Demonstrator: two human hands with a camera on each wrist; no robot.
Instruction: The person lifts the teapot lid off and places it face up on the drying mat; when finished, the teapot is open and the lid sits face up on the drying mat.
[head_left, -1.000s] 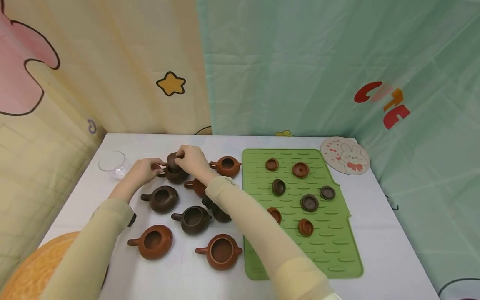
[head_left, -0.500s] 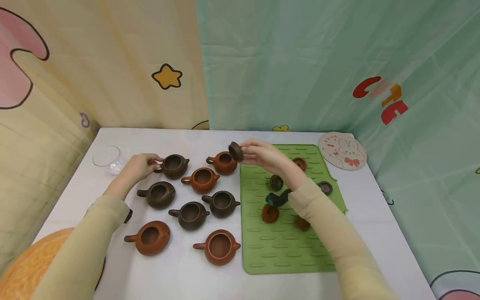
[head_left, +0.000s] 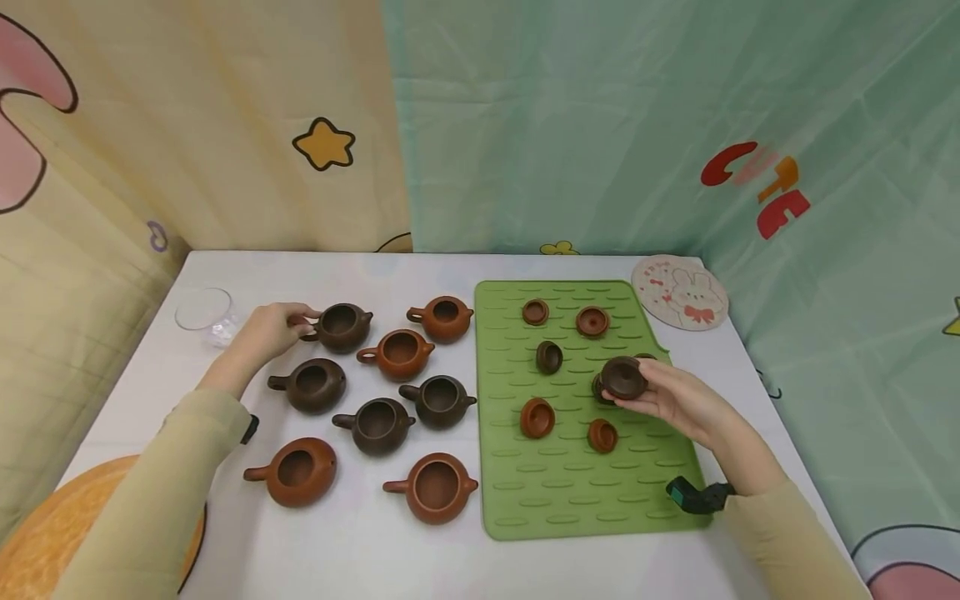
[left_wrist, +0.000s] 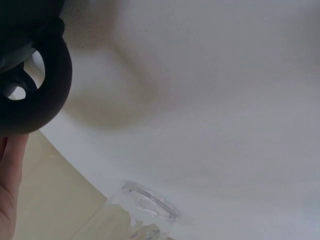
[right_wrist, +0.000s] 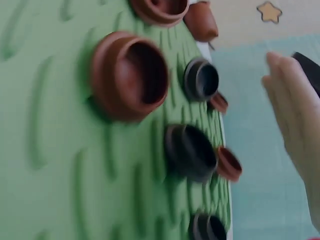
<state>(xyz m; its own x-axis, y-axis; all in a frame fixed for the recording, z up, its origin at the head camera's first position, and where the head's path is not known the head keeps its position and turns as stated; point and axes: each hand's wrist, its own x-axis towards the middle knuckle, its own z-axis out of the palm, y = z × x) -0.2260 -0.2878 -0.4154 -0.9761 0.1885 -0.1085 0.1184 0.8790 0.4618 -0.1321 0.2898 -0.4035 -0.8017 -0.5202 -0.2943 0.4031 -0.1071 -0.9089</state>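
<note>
My left hand (head_left: pixel 268 335) pinches the handle of a dark brown clay teapot (head_left: pixel 342 328), lidless, at the back left. In the left wrist view the teapot's dark handle (left_wrist: pixel 61 85) looms close, with part of the hand (left_wrist: pixel 9 185) below it. My right hand (head_left: pixel 678 396) holds a dark brown teapot lid (head_left: pixel 624 378) by its edge, underside showing, over the green mat (head_left: pixel 540 504). It partly covers another dark lid (head_left: pixel 598 388) there. In the right wrist view, only the dark edge of the held lid (right_wrist: pixel 308 70) shows beyond the fingers.
Several more lidless teapots, such as a reddish one (head_left: pixel 437 488) and a dark one (head_left: pixel 378 426), stand left of the mat. Small lids, including a reddish lid (head_left: pixel 537 418), lie spread on it. A clear glass (head_left: pixel 204 309) stands back left; a round rabbit coaster (head_left: pixel 680 292) lies back right.
The right hand has lifted the dark lid off the back-left teapot and carried it right, over the mat. The left hand has stayed at that teapot's handle.
</note>
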